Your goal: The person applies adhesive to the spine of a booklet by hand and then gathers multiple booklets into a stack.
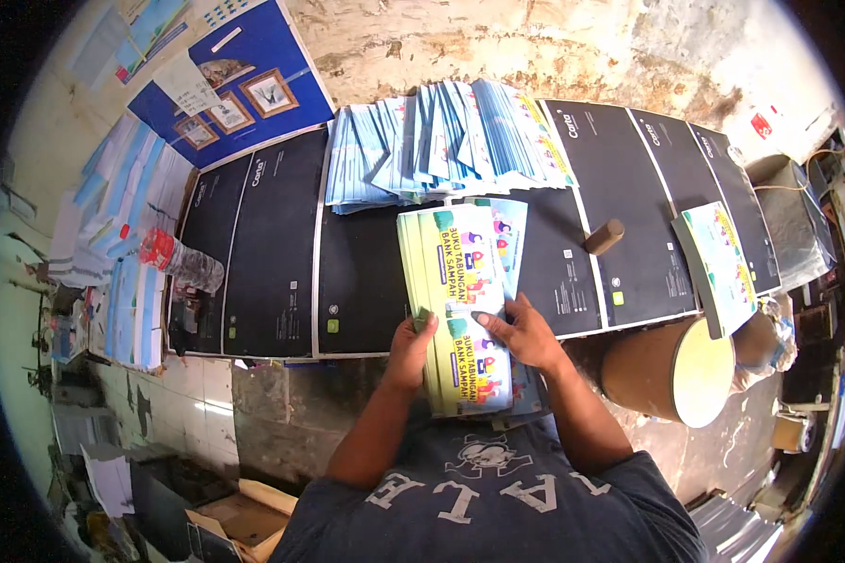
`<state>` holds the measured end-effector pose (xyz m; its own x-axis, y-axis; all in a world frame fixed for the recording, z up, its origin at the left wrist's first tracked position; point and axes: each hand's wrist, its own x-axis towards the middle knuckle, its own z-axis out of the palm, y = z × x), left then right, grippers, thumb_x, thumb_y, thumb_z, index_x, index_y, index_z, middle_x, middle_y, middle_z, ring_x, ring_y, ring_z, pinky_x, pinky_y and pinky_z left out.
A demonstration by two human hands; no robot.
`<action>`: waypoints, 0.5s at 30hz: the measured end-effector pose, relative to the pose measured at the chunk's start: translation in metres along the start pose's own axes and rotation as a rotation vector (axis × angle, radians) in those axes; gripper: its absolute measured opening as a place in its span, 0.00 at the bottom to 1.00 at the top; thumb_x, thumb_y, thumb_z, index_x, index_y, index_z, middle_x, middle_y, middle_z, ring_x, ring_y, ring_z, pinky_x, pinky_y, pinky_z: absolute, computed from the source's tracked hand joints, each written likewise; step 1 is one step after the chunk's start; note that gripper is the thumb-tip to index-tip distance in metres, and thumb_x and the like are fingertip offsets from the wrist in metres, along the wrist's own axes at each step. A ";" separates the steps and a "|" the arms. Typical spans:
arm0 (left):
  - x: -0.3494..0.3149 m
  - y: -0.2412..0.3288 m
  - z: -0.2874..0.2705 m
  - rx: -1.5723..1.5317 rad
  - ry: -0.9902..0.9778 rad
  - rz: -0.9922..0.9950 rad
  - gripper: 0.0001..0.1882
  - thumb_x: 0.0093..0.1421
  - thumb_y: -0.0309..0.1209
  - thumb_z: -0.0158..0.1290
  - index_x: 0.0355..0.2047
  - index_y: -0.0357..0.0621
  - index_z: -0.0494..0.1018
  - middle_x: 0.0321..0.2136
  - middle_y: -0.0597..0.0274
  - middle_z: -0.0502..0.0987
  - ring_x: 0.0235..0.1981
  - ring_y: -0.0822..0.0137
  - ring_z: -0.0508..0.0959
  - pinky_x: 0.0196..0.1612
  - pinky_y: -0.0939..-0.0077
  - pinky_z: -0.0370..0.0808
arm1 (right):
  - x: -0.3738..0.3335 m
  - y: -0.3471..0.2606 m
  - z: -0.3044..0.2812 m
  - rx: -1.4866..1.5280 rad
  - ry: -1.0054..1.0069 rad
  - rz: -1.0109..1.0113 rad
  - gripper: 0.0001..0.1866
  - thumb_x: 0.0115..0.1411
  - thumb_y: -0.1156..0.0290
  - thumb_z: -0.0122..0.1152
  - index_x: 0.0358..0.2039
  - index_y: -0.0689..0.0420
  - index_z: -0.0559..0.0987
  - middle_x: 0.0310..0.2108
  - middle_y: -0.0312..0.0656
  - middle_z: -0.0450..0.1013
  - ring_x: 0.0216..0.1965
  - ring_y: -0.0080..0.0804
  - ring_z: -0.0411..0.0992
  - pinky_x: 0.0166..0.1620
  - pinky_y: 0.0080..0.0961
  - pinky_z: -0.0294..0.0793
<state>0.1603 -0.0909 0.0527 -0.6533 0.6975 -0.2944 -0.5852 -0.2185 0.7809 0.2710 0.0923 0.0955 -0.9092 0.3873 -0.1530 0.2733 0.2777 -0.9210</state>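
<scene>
The left hand grips the left edge of a thick rectangular stack of glossy yellow-and-white printed sheets, its thumb on top near the edge. The right hand clasps the opposite edge, thumb lying across the top sheet. The stack is thus between the two hands, in front of the person's dark T-shirt, reaching away beyond both. Light-blue printed sheets jut out from under it, ahead of the right hand.

Farther ahead of both hands, a long leaning row of white-and-blue printed sheets lies on the black-panelled tabletop. Ahead and to the right of the right hand is a short brown cylinder; farther right lies another thick stack of colourful printed sheets. Well to the left of the left hand is a clear plastic bottle with a red label.
</scene>
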 end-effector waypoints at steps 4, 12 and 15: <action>0.011 -0.021 -0.016 0.005 -0.068 -0.030 0.19 0.69 0.38 0.50 0.52 0.36 0.71 0.44 0.58 0.79 0.43 0.68 0.80 0.46 0.70 0.77 | -0.002 0.009 -0.002 0.232 -0.044 0.082 0.25 0.63 0.52 0.62 0.47 0.62 0.80 0.42 0.56 0.77 0.48 0.48 0.70 0.55 0.43 0.67; 0.008 -0.010 -0.004 -0.392 -0.111 -0.152 0.30 0.72 0.49 0.37 0.63 0.37 0.60 0.56 0.46 0.71 0.51 0.53 0.77 0.54 0.55 0.76 | 0.003 0.030 0.020 0.244 -0.048 0.098 0.39 0.62 0.38 0.54 0.56 0.64 0.75 0.50 0.65 0.66 0.53 0.58 0.68 0.59 0.44 0.64; 0.013 -0.016 0.006 -0.070 0.001 0.116 0.26 0.72 0.44 0.41 0.61 0.37 0.62 0.54 0.49 0.72 0.50 0.57 0.78 0.53 0.57 0.76 | -0.003 0.034 0.012 0.193 -0.011 0.158 0.38 0.63 0.38 0.53 0.56 0.61 0.74 0.48 0.65 0.67 0.51 0.59 0.68 0.58 0.45 0.65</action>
<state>0.1639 -0.0745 0.0398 -0.7191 0.6641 -0.2045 -0.5375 -0.3451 0.7694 0.2790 0.0901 0.0603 -0.8633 0.4030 -0.3037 0.3487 0.0412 -0.9363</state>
